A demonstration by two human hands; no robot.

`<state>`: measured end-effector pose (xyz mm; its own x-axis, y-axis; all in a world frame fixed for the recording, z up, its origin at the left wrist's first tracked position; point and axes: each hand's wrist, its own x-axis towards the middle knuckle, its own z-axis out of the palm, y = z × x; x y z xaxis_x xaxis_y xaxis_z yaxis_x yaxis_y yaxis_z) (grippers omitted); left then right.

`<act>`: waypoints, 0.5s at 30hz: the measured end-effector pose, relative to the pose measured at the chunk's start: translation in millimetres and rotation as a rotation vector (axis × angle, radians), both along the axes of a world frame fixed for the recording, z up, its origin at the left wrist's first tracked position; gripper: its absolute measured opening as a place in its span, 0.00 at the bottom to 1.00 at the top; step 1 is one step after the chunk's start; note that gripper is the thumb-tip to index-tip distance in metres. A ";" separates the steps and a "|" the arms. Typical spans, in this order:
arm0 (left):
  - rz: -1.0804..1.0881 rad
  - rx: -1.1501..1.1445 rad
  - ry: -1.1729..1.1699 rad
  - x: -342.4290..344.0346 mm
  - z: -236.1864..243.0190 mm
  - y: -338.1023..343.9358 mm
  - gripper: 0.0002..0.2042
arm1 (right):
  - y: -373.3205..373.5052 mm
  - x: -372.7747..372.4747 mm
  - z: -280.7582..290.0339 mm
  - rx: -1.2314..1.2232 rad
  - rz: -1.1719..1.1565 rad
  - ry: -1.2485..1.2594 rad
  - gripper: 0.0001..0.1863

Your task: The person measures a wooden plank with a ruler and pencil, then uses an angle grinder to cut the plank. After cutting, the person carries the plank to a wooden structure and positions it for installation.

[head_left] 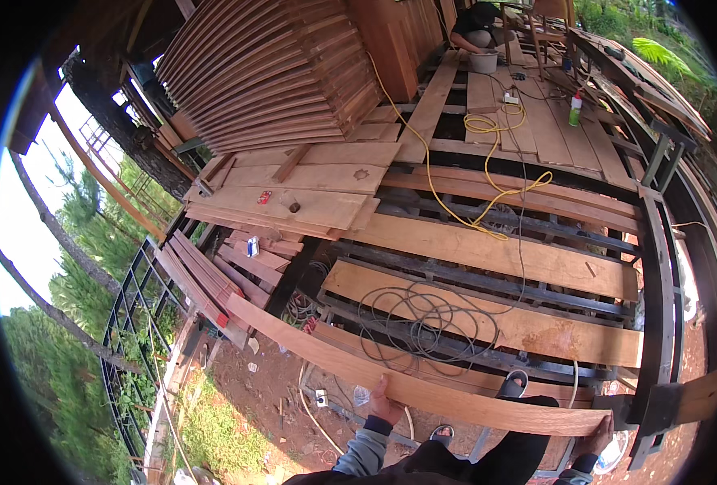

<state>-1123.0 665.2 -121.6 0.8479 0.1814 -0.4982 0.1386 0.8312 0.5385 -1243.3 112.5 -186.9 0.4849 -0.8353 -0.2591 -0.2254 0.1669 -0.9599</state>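
Left hand (385, 404) is gripping the near edge of a long, flat, reddish-brown wooden plank (471, 403), thumb lying on the upper face, fingers closing underneath, mostly hidden. Right hand (599, 436) is closing around the plank's right end, fingers partly hidden. The plank is spanning in front of the person's legs, its left end lying beside a stack of narrow reddish boards (200, 279). Labels: a small white-and-blue packet (252, 246) and a small flat red item (264, 196) are resting on the boards at left; any print is too small to read. Containers: a white-and-green plastic bottle with a red top (575, 109) is standing on the far decking; a crouching co-worker (481, 18) is reaching to a round grey bucket (483, 64), its contents not discernible.
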 end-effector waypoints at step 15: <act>0.237 0.148 0.138 339.5 99.6 -109.8 0.18 | -95.6 535.1 122.2 0.389 0.308 -0.142 0.11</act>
